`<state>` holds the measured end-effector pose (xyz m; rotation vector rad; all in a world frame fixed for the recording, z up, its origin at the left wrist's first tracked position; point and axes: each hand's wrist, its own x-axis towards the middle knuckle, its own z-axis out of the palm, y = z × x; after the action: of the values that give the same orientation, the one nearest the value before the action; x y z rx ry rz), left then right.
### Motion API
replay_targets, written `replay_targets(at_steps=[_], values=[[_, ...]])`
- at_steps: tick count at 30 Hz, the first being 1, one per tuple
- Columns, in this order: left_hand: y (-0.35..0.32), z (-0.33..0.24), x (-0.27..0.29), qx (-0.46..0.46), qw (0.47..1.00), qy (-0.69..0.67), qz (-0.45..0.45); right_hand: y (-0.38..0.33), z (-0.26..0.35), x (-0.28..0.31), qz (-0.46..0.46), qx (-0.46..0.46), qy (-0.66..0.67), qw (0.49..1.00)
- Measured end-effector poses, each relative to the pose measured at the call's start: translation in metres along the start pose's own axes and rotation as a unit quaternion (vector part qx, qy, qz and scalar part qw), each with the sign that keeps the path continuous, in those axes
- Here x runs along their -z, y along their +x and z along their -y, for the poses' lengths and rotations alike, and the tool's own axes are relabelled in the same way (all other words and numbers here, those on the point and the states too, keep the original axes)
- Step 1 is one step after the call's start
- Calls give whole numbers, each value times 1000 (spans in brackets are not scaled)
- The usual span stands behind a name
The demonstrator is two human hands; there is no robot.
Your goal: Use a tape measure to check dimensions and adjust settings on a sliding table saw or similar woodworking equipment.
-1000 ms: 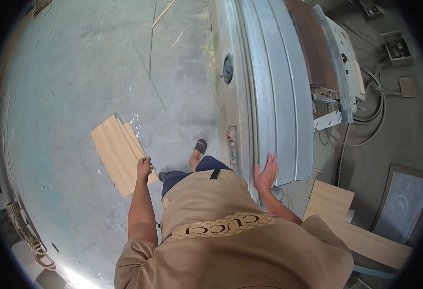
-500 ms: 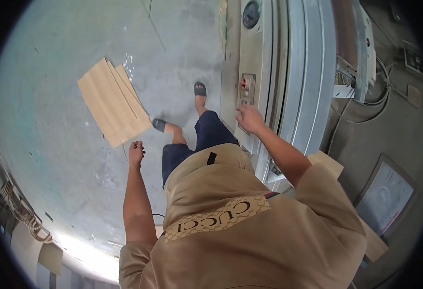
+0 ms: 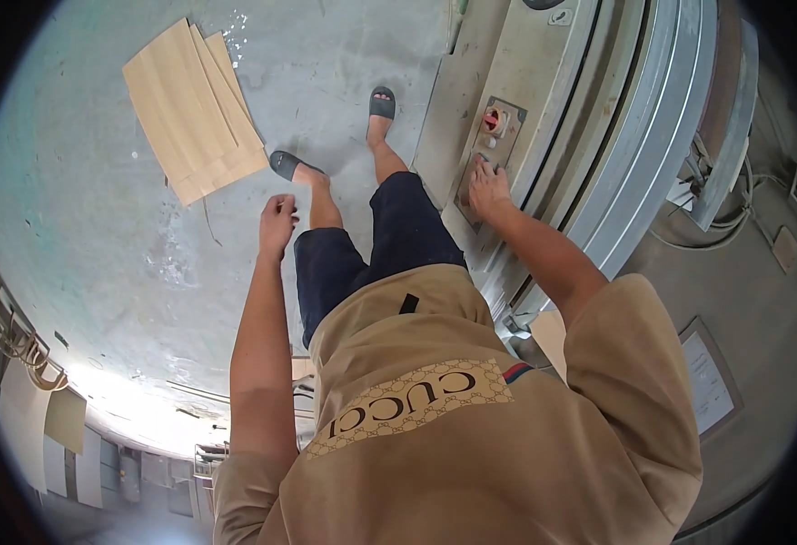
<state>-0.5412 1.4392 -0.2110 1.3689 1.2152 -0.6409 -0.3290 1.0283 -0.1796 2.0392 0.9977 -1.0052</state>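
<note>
On the right, my right hand [image 3: 489,189] reaches to a small control panel [image 3: 504,121] set in the side of a long metal machine [image 3: 553,77]. Its fingertips rest on or just over the lower part of the panel, and the hand covers what lies beneath. A red and yellow switch [image 3: 493,119] and a pale button [image 3: 492,143] show just beyond the fingers. My left hand [image 3: 277,218] hangs loose over the floor with its fingers slightly bent, and nothing shows in it. Nearest to it lie several flat wood-coloured sheets [image 3: 185,118], overlapping on the floor.
Metal rails [image 3: 639,145] run along the machine. Coiled cables [image 3: 734,213] lie at the far right, near a framed sheet [image 3: 707,377] on the floor. Hoses or cords [image 3: 30,350] and leaning panels [image 3: 65,421] stand at the left edge. My sandalled feet are close to the sheets.
My right hand has come onto the lower part of the control panel. My left hand still hangs loose. The view has shifted, so the sheets and my feet appear higher.
</note>
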Motion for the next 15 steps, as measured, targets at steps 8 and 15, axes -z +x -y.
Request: replay_targets(at_steps=[8, 15], values=[[11, -65, -16, -128, 991, 24, 7, 15, -33, 14, 16, 68, -5, 998], [-11, -26, 37, -161, 975, 102, -116, 1, 21, 40, -125, 55, 344, 929]])
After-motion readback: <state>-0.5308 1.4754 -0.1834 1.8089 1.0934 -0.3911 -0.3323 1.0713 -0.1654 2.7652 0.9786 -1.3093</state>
